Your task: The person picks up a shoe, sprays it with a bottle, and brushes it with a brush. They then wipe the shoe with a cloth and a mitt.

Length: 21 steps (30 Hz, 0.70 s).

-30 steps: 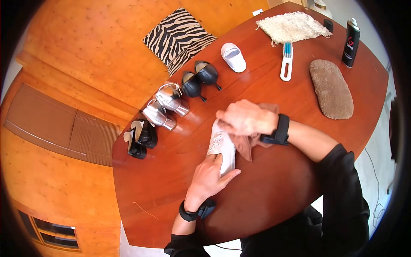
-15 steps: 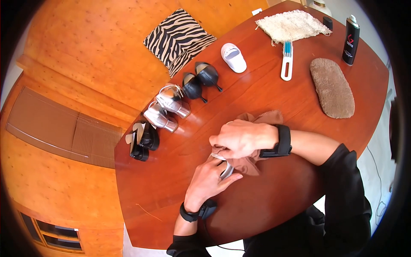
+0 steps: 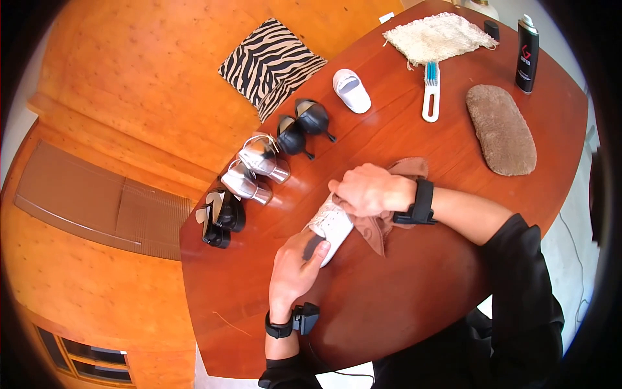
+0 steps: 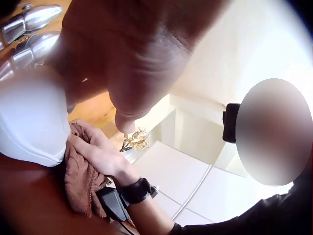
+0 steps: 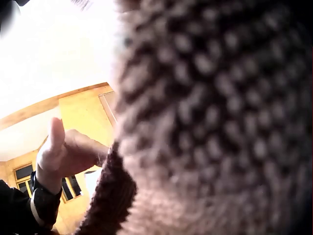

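The white sneaker [image 3: 334,228] sits before you over the near part of the table [image 3: 402,292], toe pointing away; whether its sole rests on the wood, I cannot tell. Your left hand [image 3: 293,269] holds it at the heel end, thumb along one side of the opening and fingers round the other. Your right hand [image 3: 369,189] has its fingers curled into the brown cloth [image 3: 371,238], bunching it against the toe.

For this wiping, you would do well to brace the heel firmly, press with a flat fold rather than fingertips, and work in short strokes along the toe's curve. Tuck in the trailing corner so it doesn't drag.

The sneaker's upper looks smooth and rounded, broken by laces; the cloth is soft and crumpled, its weave nubbly up close. Farther out, you have a plush brown oval pad [image 3: 502,133], a shaggy cream cloth [image 3: 440,39], a white-handled brush [image 3: 430,107] with blue bristles and a slim black can [image 3: 527,57]. Along the far edge stand the other white shoe [image 3: 352,92], glossy black pumps [image 3: 312,118] and mirror-bright silver heels [image 3: 261,153]
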Available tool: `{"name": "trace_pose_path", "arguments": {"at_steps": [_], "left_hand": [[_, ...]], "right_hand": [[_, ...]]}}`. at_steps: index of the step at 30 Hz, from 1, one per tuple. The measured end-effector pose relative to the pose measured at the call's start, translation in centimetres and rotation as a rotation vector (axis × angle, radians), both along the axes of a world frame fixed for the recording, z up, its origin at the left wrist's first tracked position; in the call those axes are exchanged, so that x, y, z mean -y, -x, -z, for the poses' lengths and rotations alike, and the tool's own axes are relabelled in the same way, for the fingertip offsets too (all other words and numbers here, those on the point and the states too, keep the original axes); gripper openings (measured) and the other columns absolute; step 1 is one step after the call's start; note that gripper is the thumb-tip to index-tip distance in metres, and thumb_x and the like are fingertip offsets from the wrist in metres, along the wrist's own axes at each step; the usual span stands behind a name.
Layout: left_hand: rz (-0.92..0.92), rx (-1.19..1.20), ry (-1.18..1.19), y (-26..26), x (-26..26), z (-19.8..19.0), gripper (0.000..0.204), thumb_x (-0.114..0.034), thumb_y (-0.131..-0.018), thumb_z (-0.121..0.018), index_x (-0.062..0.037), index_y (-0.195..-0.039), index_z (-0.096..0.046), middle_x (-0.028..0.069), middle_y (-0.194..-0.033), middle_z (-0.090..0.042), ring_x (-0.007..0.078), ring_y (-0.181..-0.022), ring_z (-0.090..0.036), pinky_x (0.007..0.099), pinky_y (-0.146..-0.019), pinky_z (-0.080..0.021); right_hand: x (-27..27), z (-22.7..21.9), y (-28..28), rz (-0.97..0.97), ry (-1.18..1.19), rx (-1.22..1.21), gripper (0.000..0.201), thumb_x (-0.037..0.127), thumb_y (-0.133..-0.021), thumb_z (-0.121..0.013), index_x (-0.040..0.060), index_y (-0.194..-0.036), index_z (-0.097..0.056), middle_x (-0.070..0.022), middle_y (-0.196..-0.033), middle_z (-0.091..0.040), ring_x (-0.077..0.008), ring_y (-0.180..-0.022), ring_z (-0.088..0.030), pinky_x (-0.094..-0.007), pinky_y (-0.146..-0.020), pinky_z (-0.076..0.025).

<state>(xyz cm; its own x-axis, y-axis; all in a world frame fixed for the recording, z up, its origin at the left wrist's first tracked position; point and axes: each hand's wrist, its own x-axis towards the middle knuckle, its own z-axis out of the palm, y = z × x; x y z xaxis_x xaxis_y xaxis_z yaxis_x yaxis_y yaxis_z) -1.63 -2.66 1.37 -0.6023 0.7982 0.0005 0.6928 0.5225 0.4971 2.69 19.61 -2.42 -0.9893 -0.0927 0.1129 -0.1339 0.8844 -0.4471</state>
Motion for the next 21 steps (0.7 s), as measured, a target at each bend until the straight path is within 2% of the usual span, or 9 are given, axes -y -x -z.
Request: {"name": "trace_pose_path", "arguments": {"at_steps": [1, 2, 5, 6, 8, 12, 14, 17, 21], "left_hand": [[-0.086, 0.17, 0.013, 0.0, 0.1, -0.2, 0.048, -0.035, -0.087, -0.06, 0.0072, -0.111, -0.056, 0.0231, -0.108, -0.061, 0.0313, -0.102, -0.059, 0.0364, -0.086, -0.046], [-0.085, 0.167, 0.014, 0.2, 0.3, -0.3, 0.048, -0.035, -0.087, -0.06, 0.0072, -0.111, -0.056, 0.0231, -0.108, -0.061, 0.0313, -0.102, -0.059, 0.0364, -0.086, -0.046], [-0.178, 0.529, -0.173, 0.7, 0.9, 0.3, 0.049, -0.035, -0.093, -0.054, 0.0092, -0.114, -0.055, 0.0151, -0.109, -0.061, 0.0169, -0.106, -0.054, 0.0297, -0.089, -0.043], [-0.178, 0.529, -0.171, 1.0, 0.9, 0.5, 0.049, -0.035, -0.093, -0.054, 0.0092, -0.114, -0.055, 0.0151, -0.109, -0.061, 0.0169, -0.106, -0.054, 0.0297, -0.089, -0.043], [-0.224, 0.787, -0.348, 1.4, 0.8, 0.9, 0.05, -0.035, -0.094, -0.051, 0.0078, -0.118, -0.052, 0.0161, -0.115, -0.059, 0.0185, -0.111, -0.052, 0.0297, -0.095, -0.039], [-0.233, 0.916, -0.383, 1.3, 0.5, 0.4, 0.062, -0.042, -0.093, -0.047, 0.0127, -0.123, -0.044, 0.0198, -0.123, -0.053, 0.027, -0.113, -0.052, 0.0366, -0.097, -0.039], [-0.207, 1.264, -0.489, 1.8, 0.8, 0.9, 0.056, -0.038, -0.094, -0.047, 0.0082, -0.126, -0.044, 0.0157, -0.124, -0.054, 0.0248, -0.116, -0.049, 0.0347, -0.101, -0.034], [-0.325, 1.293, -0.561, 1.0, -0.7, 1.5, 0.066, -0.043, -0.091, -0.047, 0.0102, -0.129, -0.036, 0.0185, -0.13, -0.047, 0.027, -0.122, -0.044, 0.0378, -0.106, -0.028], [-0.314, 1.401, -0.677, 0.9, -2.0, 2.5, 0.066, -0.042, -0.091, -0.046, 0.0094, -0.13, -0.033, 0.0179, -0.134, -0.043, 0.0264, -0.124, -0.041, 0.0376, -0.106, -0.028]], "right_hand": [[0.4, -0.3, -0.3, -0.05, 0.022, 0.013, 0.026, 0.026, -0.086, -0.05, 0.0024, -0.096, -0.055, -0.0186, -0.077, -0.064, -0.0371, -0.075, -0.063, -0.0463, -0.065, -0.049], [0.9, -0.6, -0.6, -0.079, 0.027, 0.026, 0.026, 0.026, -0.086, -0.05, 0.003, -0.096, -0.055, -0.0183, -0.077, -0.065, -0.0363, -0.076, -0.063, -0.046, -0.067, -0.05], [1.6, -1.0, -1.0, -0.178, 0.043, 0.055, 0.026, 0.027, -0.086, -0.05, 0.0038, -0.097, -0.055, -0.0179, -0.078, -0.065, -0.0357, -0.076, -0.063, -0.0459, -0.067, -0.05], [1.4, -1.4, -1.3, -0.189, 0.082, 0.083, 0.025, 0.025, -0.085, -0.051, 0.0024, -0.093, -0.059, -0.0178, -0.082, -0.065, -0.0351, -0.08, -0.063, -0.045, -0.068, -0.05], [1.0, -1.8, -1.3, -0.201, 0.12, 0.11, 0.025, 0.023, -0.083, -0.052, 0.0009, -0.089, -0.063, -0.0176, -0.087, -0.066, -0.0345, -0.084, -0.063, -0.0442, -0.07, -0.05], [-1.2, -1.2, -0.2, 0.065, -0.014, 0.036, 0.023, 0.019, -0.083, -0.052, 0.0019, -0.096, -0.06, -0.0166, -0.084, -0.066, -0.0324, -0.08, -0.064, -0.0413, -0.067, -0.05], [-1.5, -0.3, 0.1, 0.089, -0.032, -0.087, 0.024, 0.024, -0.087, -0.049, 0.0019, -0.094, -0.055, -0.018, -0.07, -0.062, -0.0351, -0.068, -0.062, -0.0449, -0.058, -0.048], [-0.6, -0.4, 0.0, 0.06, -0.134, -0.112, 0.021, 0.02, -0.084, -0.051, 0.001, -0.092, -0.054, -0.0177, -0.067, -0.062, -0.0333, -0.064, -0.063, -0.0438, -0.056, -0.048], [1.8, 0.0, -0.4, -0.032, -0.089, -0.154, 0.02, 0.015, -0.078, -0.055, 0.0001, -0.091, -0.053, -0.0175, -0.068, -0.062, -0.0311, -0.061, -0.064, -0.0413, -0.051, -0.048]]}}
